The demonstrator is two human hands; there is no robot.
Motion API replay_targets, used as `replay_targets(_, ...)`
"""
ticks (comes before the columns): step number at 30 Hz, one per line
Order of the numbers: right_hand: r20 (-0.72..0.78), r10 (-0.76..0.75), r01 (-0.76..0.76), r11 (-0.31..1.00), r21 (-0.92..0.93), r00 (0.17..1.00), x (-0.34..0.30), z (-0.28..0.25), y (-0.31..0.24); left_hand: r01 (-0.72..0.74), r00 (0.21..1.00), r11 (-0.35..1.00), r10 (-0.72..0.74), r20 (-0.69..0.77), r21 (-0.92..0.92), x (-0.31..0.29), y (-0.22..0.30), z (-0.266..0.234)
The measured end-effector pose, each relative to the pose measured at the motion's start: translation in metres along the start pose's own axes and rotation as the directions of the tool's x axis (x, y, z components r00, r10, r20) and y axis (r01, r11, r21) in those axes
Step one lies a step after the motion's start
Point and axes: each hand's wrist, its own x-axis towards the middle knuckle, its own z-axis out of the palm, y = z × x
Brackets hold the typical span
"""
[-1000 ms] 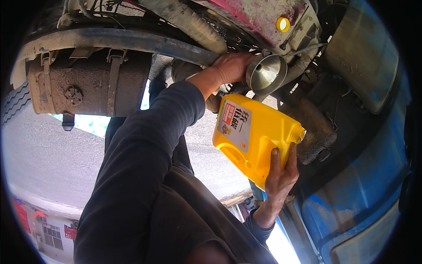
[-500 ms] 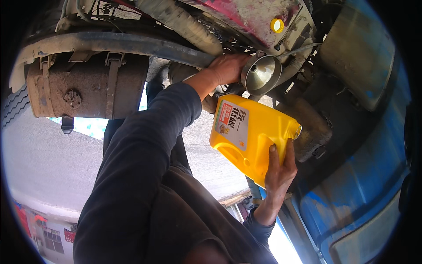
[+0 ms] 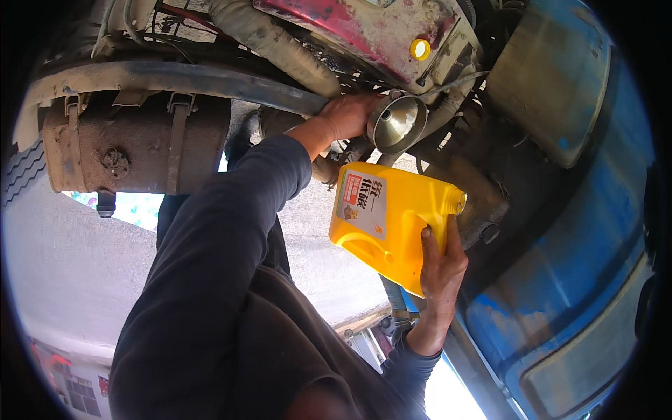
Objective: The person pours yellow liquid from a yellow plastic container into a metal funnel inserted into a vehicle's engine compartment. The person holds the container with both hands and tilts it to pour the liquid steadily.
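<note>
My right hand (image 3: 444, 262) grips a yellow plastic jug (image 3: 399, 238) close to its neck, thumb on the near side. The jug lies tilted on its side with its uncapped mouth to the right, and a pale printed label faces me. Just above the jug, a metal funnel (image 3: 397, 123) shows its wide bowl and the small hole inside. Against the funnel's left side my left hand (image 3: 348, 116) is closed, its fingertips hidden behind the rim. A small gap separates funnel and jug.
A round yellow cap (image 3: 420, 50) sits on a grimy red and white part above. A rusty strapped tank (image 3: 133, 143) hangs at left under a curved bar (image 3: 189, 75). Blue bodywork (image 3: 560, 308) fills the right, and a thick wrapped hose (image 3: 276, 49) runs above my left hand.
The whole view has shifted, so hands, funnel and jug appear slightly farther left. The jug sits a little lower below the funnel. Both grips look the same.
</note>
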Motion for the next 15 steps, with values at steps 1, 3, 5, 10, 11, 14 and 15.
replay_targets(1,0.007,0.013,-0.013,1.0,-0.014,1.0,-0.001,-0.004,0.001,-0.017,1.0,1.0,0.017,-0.009,0.004,-0.001,0.0,-0.001)
replay_targets(3,0.045,0.028,-0.026,0.999,-0.032,0.999,-0.002,-0.013,0.001,-0.048,0.998,0.999,0.049,-0.026,0.009,-0.002,-0.005,0.0)
replay_targets(5,0.101,0.028,-0.025,0.999,-0.03,0.994,0.004,-0.018,-0.003,-0.044,0.999,0.998,0.043,0.028,0.042,0.003,-0.007,-0.001)
replay_targets(10,0.19,0.098,-0.092,0.995,-0.036,0.977,0.012,-0.017,-0.013,-0.142,0.986,0.99,0.143,-0.082,0.02,0.0,-0.014,0.008)
replay_targets(11,0.203,0.091,-0.081,0.995,-0.054,0.975,0.014,-0.017,-0.014,-0.142,0.985,0.989,0.146,-0.088,0.044,0.0,-0.018,0.009)
replay_targets(14,0.292,0.079,-0.07,0.997,-0.042,0.953,0.029,-0.016,-0.022,-0.12,0.99,0.99,0.125,-0.059,0.074,0.0,-0.018,0.01)
replay_targets(15,0.333,0.051,-0.042,0.999,-0.034,0.942,0.034,-0.016,-0.021,-0.103,0.995,0.993,0.104,-0.014,0.062,0.001,-0.008,0.005)
